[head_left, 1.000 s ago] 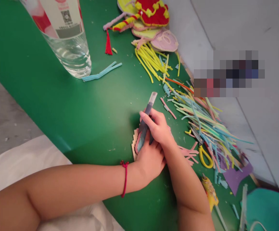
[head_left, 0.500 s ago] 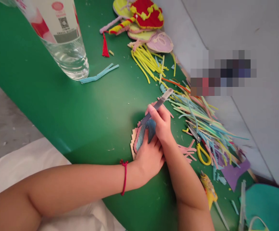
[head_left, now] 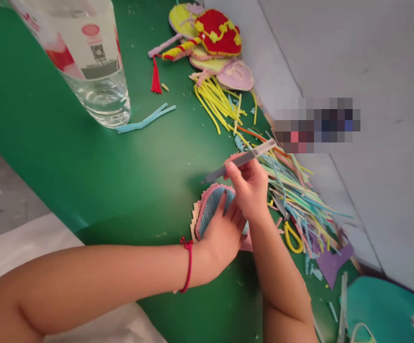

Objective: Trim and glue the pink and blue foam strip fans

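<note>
My left hand [head_left: 223, 233], with a red cord at the wrist, lies flat on a small blue craft piece with a pink rim [head_left: 210, 207] and presses it onto the green table [head_left: 103, 166]. The fingers are stretched out over the piece. My right hand [head_left: 251, 188] is closed around a grey utility knife [head_left: 241, 161], held nearly level with its tip pointing left just above the piece's far edge. A stack of cream-coloured layers sticks out from under the piece on its left.
A heap of coloured foam strips [head_left: 296, 190] and yellow-handled scissors [head_left: 290, 233] lie right of my hands. Yellow strips [head_left: 217, 97] and finished red and yellow craft pieces [head_left: 214, 35] sit farther back. A clear water bottle [head_left: 89, 57] stands at the back left, a blue strip [head_left: 146, 119] beside it.
My right hand has lifted the knife off the craft piece and swung it from upright to nearly level, moving right. My left hand stays pressed on the piece, which now shows more.
</note>
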{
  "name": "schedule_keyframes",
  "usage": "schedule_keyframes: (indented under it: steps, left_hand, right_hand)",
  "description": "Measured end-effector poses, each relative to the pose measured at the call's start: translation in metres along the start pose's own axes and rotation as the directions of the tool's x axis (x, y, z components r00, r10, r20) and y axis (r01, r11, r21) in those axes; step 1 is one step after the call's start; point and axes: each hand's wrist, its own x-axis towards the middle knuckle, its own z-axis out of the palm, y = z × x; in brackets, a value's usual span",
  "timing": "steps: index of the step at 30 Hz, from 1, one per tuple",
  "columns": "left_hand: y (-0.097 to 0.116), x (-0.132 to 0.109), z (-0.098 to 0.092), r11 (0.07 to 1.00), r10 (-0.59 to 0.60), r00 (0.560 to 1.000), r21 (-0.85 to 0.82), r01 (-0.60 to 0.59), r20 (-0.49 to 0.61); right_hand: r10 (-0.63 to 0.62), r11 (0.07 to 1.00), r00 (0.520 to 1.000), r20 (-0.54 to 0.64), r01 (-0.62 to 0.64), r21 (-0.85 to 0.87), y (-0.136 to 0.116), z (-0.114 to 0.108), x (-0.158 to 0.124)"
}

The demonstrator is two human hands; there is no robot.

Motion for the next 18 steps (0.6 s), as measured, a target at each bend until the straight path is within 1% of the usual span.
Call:
schedule_keyframes:
  steps: [4,7,9,11,14,16,18]
  left_hand:
    - [-0.003,-0.003,0.013,0.998,-0.01,1.0,-0.059,0.009,-0.017]
    - [-0.002,-0.004,0.016,0.998,-0.057,0.998,-0.036,0.056,-0.037]
    - [-0.002,-0.005,0.016,0.998,-0.064,0.997,-0.018,0.063,-0.05]
    - [-0.001,-0.005,0.015,0.998,-0.059,0.996,-0.002,0.059,-0.06]
    - [0.001,-0.006,0.018,0.996,-0.087,0.993,-0.017,0.086,-0.084]
    - [0.004,-0.006,0.023,0.991,-0.122,0.986,-0.067,0.115,-0.109]
    - [0.007,-0.006,0.029,0.976,-0.179,0.978,-0.142,0.162,-0.109]
  right_hand:
    - [0.068,0.994,0.996,0.057,-0.072,0.077,0.017,0.012,-0.002]
    - [0.115,0.985,0.99,0.081,-0.124,0.116,0.024,0.014,-0.004]
    - [0.138,0.983,0.984,0.109,-0.149,0.108,0.025,0.013,-0.005]
    - [0.145,0.985,0.973,0.179,-0.159,0.066,0.023,0.012,-0.006]
    - [0.137,0.991,0.936,0.325,-0.127,-0.052,0.019,0.011,-0.006]
    - [0.123,0.99,0.911,0.394,-0.083,-0.118,0.016,0.011,-0.005]
    - [0.117,0.987,0.895,0.431,-0.056,-0.152,0.014,0.01,-0.005]
